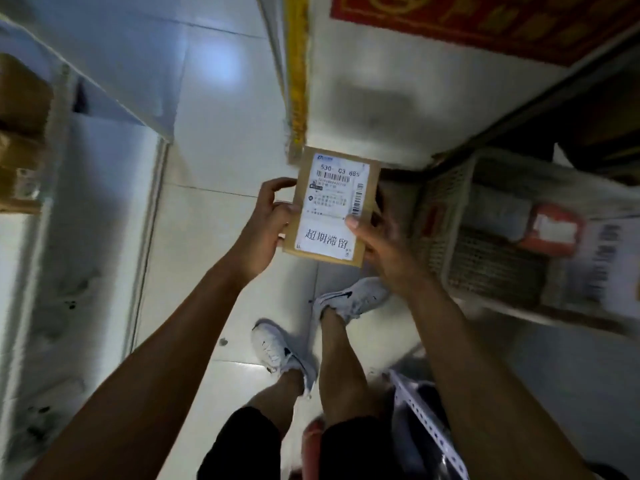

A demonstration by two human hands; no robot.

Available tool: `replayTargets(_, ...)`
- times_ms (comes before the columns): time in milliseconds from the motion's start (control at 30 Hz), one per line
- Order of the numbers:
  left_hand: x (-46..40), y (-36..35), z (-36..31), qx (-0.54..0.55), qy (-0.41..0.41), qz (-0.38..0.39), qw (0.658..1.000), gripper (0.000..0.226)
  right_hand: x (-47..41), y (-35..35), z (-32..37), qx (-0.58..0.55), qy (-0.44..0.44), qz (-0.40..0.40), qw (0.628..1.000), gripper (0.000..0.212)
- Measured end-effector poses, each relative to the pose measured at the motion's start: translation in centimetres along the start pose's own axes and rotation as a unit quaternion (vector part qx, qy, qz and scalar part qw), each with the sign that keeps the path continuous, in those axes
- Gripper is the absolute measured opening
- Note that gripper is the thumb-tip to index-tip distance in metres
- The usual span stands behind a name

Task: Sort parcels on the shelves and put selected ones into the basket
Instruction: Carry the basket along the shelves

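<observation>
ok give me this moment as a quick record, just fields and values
held item: parcel, small brown box, label facing the camera
label: barcodes, digits "530", large printed characters at the bottom
left hand: grips the parcel's left edge
right hand: grips the right edge, thumb on the label
basket: mesh, white, to the right on a low shelf, parcels inside
parcel position: in the air, left of the basket, not in it
left side: boxes on a shelf, blurred
floor: white tiles
</observation>
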State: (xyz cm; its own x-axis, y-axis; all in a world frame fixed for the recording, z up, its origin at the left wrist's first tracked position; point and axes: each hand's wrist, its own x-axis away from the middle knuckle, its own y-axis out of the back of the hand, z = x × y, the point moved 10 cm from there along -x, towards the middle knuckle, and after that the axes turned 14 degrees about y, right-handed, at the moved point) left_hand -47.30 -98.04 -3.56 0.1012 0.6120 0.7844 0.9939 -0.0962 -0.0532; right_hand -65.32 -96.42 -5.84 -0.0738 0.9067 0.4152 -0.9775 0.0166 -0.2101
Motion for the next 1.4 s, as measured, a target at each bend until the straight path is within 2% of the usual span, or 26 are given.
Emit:
replayTargets(133,-2.4,-10.6,-0.3,-0.068,0.019,0.091,0.993,0.034,3.0,9.9,-0.9,-0.030,-0.005,-0.079,0.996,0.107)
replayTargets(200,-3.7,-15.2,-0.4,-0.122,0.028,0.126,0.984,0.043,4.3,14.3,-1.2,-0.041,-0.006,-0.115,0.992,0.110)
replayTargets(333,-6.1,-23.7,-0.3,-0.211,0.035,0.163,0.963,0.031,6.4,21.5,-1.9,-0.047,-0.004,-0.162,0.986,0.090)
replayTargets(467,-8.8,-32.0,-0.1,-0.275,0.049,0.199,0.939,0.042,7.5,28.3,-3.5,-0.079,-0.012,-0.216,0.973,0.092)
replayTargets(567,-11.3,-37.0,0.4,-0.323,0.062,0.214,0.920,0.032,7.6,32.5,-5.1,-0.135,-0.022,-0.263,0.955,0.088)
replayTargets(733,-15.0,-43.2,2.7,-0.352,0.097,0.207,0.907,0.036,7.8,38.3,-7.9,-0.174,-0.025,-0.358,0.917,0.058)
replayTargets(867,-17.7,-46.9,5.5,-0.362,0.139,0.176,0.905,0.041,7.1,41.8,-9.6,-0.196,-0.034,-0.394,0.897,0.042)
replayTargets(967,-20.1,-49.6,8.0,-0.371,0.172,0.181,0.895,0.040,6.7,44.4,-11.3,-0.198,-0.059,-0.407,0.890,0.049)
replayTargets(1100,-23.1,-52.0,9.6,-0.380,0.186,0.190,0.886,0.037,5.7,46.9,-12.7,-0.211,-0.085,-0.415,0.881,0.045)
replayTargets(1267,-27.1,-56.0,9.7,-0.439,0.155,0.217,0.858,0.039,4.2,50.4,-14.8,-0.282,-0.066,-0.469,0.834,0.075)
replayTargets(1400,-30.3,-60.2,11.3,-0.475,0.138,0.219,0.841,0.037,3.5,53.1,-18.0,-0.323,-0.058,-0.503,0.800,0.067)
